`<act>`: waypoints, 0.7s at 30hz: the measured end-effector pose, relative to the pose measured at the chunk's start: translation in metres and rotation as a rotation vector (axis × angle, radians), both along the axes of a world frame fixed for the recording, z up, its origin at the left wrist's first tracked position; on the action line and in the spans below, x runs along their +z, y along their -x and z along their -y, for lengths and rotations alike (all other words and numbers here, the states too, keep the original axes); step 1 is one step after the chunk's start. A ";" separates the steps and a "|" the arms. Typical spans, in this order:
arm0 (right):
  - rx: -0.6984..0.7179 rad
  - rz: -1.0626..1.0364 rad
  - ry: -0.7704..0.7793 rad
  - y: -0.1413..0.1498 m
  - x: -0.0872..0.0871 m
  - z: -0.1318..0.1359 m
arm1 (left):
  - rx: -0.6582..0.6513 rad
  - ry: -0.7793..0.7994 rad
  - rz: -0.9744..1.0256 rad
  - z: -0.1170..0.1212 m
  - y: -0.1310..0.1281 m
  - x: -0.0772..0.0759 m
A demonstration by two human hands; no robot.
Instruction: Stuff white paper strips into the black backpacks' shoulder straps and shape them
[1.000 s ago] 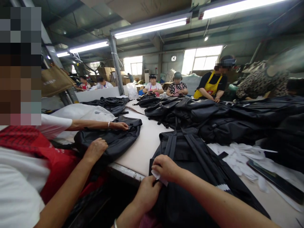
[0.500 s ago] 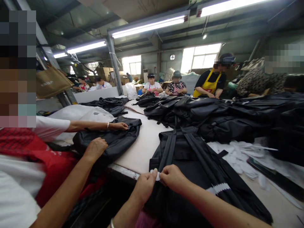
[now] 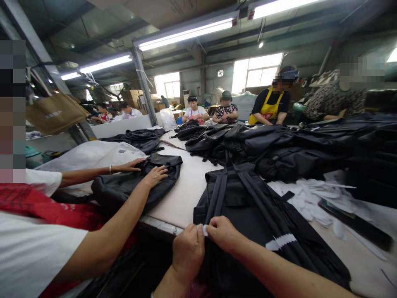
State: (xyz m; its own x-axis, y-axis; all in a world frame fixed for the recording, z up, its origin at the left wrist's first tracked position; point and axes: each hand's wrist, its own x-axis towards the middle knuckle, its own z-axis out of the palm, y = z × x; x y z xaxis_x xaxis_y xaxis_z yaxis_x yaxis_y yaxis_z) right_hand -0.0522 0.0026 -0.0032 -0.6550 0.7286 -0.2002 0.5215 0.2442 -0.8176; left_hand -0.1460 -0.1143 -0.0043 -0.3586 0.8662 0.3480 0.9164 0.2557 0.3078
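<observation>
In front of me a black backpack (image 3: 235, 207) lies flat on the table with its two shoulder straps facing up. My left hand (image 3: 188, 251) is closed, thumb and fingers pinching one end of a small white strip (image 3: 205, 230) at the lower part of the left strap. Opposite it, my right hand (image 3: 225, 234) pinches the other end, its fingertips close to those of the left. Most of this strip is hidden by my fingers. Around the right strap sits another white strip (image 3: 285, 240) with a zigzag edge.
At left, a co-worker's hands (image 3: 155, 177) rest on another black bag (image 3: 124, 190). Black bags (image 3: 248, 140) are heaped across the back of the table (image 3: 192, 174). At right lie loose white strips (image 3: 310, 198) and a dark flat object (image 3: 353, 223). Several people work beyond.
My left hand has turned, with its knuckles now higher; both hands keep pinching the white strip. The co-worker's near hand has moved forward and opened flat on the other bag. The view has shifted slightly.
</observation>
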 end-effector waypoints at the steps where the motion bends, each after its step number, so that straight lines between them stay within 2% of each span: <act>1: 0.000 0.000 0.003 0.000 0.001 0.001 | -0.004 -0.003 -0.011 0.001 0.000 0.001; 6: 0.057 -0.019 -0.059 -0.002 0.005 0.001 | 0.003 -0.027 0.069 0.000 -0.002 0.001; 11: 0.129 -0.030 -0.190 -0.011 0.007 0.001 | 0.136 0.036 0.477 -0.009 0.008 0.005; 14: 0.159 -0.013 -0.229 -0.011 0.008 0.001 | 0.083 0.140 0.697 -0.017 0.020 0.017; 18: 0.118 0.002 -0.227 -0.008 0.010 0.002 | 0.001 0.247 0.767 -0.021 0.030 0.030; 21: 0.068 -0.014 -0.174 -0.014 0.012 0.004 | -0.035 0.260 0.821 -0.017 0.033 0.031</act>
